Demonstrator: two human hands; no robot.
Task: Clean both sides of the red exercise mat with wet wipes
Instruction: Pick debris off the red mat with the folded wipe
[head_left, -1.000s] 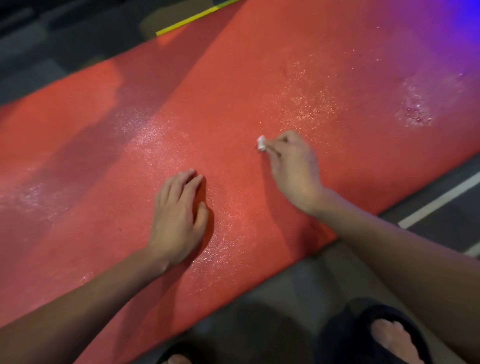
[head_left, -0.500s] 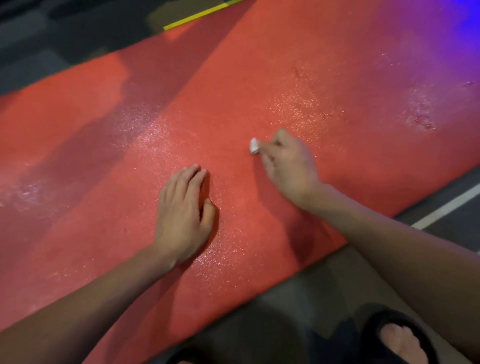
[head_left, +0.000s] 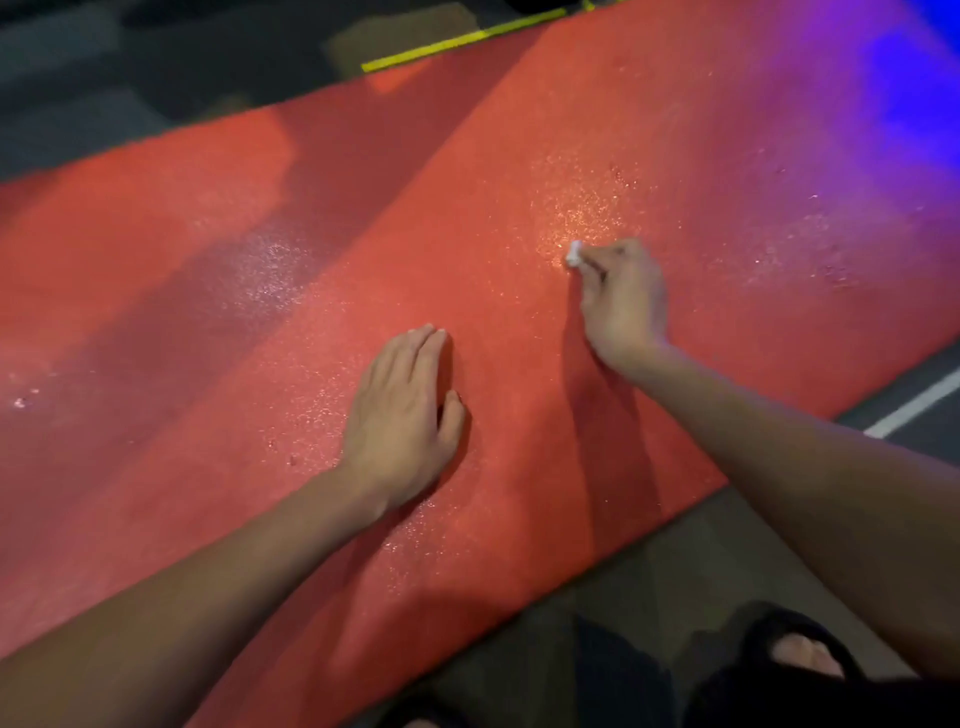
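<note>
A small crumpled white wet wipe is pinched in the right hand and has been pushed farther up the glistening red foam exercise mat spread on the floor; the left hand stays flat, fingers straight.

The red exercise mat lies flat on a dark floor, its surface glistening with wet patches. The left hand rests palm-down on the mat with fingers straight and together, while the right hand, further up the mat, pinches a small white wad of wet wipe against the surface. A black slipper with bare toes shows at the lower right, and a yellow strip lies on the floor past the mat's far edge.
</note>
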